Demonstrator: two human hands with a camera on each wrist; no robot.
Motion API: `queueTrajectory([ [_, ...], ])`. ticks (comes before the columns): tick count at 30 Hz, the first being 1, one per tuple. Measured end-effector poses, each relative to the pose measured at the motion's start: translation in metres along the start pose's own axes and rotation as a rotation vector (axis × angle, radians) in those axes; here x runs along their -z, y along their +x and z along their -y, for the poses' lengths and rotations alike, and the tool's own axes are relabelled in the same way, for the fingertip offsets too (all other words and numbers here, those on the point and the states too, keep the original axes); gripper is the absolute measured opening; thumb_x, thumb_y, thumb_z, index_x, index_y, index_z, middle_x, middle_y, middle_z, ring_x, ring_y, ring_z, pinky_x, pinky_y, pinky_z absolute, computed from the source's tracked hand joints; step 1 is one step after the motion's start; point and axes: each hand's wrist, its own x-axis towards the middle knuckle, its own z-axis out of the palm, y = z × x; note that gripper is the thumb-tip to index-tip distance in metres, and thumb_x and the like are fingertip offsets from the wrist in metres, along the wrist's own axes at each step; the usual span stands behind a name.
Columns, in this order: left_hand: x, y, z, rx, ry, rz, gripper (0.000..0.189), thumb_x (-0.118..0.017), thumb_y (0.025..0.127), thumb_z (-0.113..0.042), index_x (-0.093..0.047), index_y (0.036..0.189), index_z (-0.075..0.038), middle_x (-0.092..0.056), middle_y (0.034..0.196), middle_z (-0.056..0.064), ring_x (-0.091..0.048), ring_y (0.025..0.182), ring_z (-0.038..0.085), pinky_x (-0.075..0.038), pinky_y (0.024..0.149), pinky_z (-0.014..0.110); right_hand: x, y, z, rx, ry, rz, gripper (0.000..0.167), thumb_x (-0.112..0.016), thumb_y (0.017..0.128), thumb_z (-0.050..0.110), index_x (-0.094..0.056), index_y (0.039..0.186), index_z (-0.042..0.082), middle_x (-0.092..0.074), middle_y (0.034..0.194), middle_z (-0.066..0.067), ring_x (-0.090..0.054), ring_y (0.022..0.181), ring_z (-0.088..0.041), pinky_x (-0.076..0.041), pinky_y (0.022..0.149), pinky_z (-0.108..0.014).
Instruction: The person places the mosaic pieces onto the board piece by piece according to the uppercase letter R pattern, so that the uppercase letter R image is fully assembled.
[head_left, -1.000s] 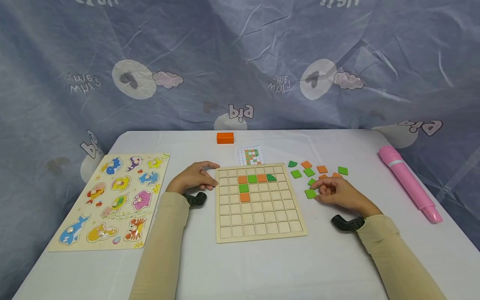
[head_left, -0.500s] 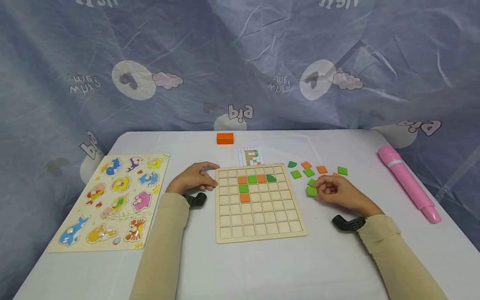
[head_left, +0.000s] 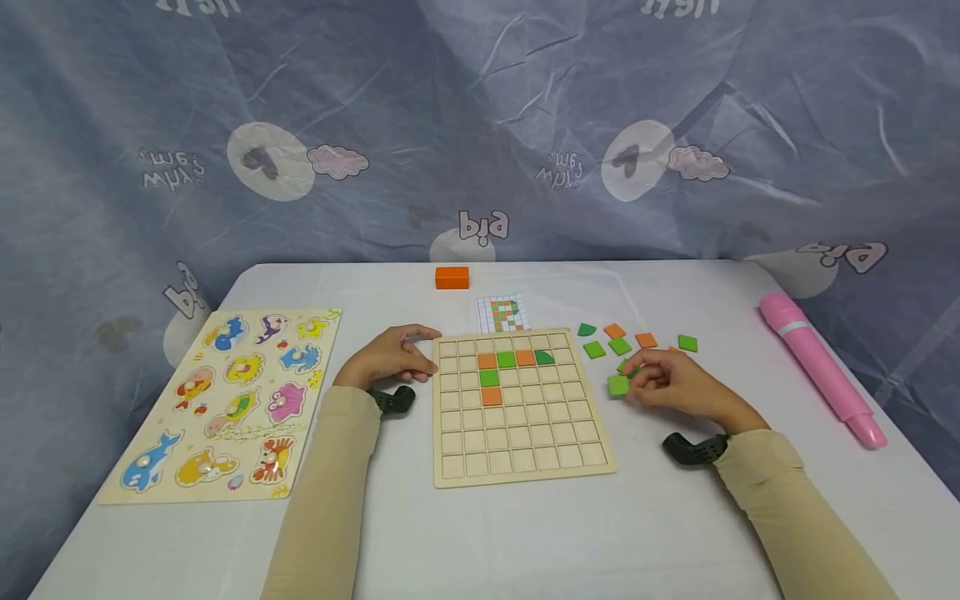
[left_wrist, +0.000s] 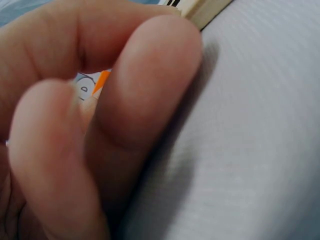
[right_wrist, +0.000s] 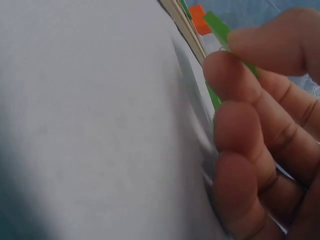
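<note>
My right hand pinches a green square tile between thumb and fingers, to the right of the wooden grid board. In the right wrist view the tile stands tilted, its edge clear of the cloth. My left hand rests beside the board, its fingertips touching the left edge. A row of orange and green tiles lies near the board's top, ending in a dark green quarter-round piece. Below the row's left end sit a green tile and an orange tile.
Loose green and orange tiles lie right of the board, some partly hidden by my right hand. A pattern card and an orange block are behind it. An animal puzzle board lies left, a pink cylinder-shaped object right.
The green tile by my right fingertips, flat on the table before, is now pinched, lifted slightly and tilted. My left hand and the board have stayed put.
</note>
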Motion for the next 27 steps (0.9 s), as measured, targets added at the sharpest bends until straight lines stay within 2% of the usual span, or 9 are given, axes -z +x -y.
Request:
queueTrajectory([
  [7,0.0,0.0,-0.001,0.01,-0.002,-0.003,0.073,-0.082,0.091,0.0,-0.052,0.157,-0.004,-0.071,0.076,0.005,-0.069,0.062,0.008,-0.048,0.055,0.016,-0.006,0.006,0.009,-0.016,0.003,0.03,0.025,-0.076,0.092,-0.011,-0.066,0.115,-0.012,-0.078,0.09,-0.002,-0.068,0.078,-0.003,-0.056,0.071,-0.019],
  [15,-0.001,0.001,0.0,0.023,-0.02,-0.008,0.073,-0.082,0.09,0.001,-0.052,0.157,-0.005,-0.071,0.076,0.006,-0.068,0.06,0.008,-0.047,0.053,0.015,-0.016,0.016,0.021,-0.044,-0.009,0.08,0.024,-0.077,0.094,-0.007,-0.067,0.115,-0.011,-0.079,0.091,-0.013,-0.067,0.077,-0.004,-0.055,0.071,-0.02],
  [20,0.0,0.001,0.0,0.026,-0.013,-0.015,0.073,-0.082,0.09,0.002,-0.053,0.157,-0.006,-0.071,0.075,0.006,-0.068,0.06,0.008,-0.047,0.053,0.016,-0.023,0.024,0.03,-0.096,-0.026,0.096,0.028,-0.08,0.094,-0.002,-0.067,0.117,-0.008,-0.079,0.093,-0.011,-0.067,0.077,-0.006,-0.055,0.073,-0.021],
  [27,-0.001,0.0,-0.003,0.02,0.0,-0.02,0.072,-0.082,0.09,0.001,-0.054,0.156,-0.006,-0.071,0.074,0.004,-0.068,0.06,0.008,-0.047,0.054,0.016,-0.038,0.042,0.038,-0.119,-0.026,0.133,0.029,-0.081,0.094,0.002,-0.067,0.118,-0.006,-0.08,0.095,-0.011,-0.071,0.08,-0.009,-0.056,0.078,-0.023],
])
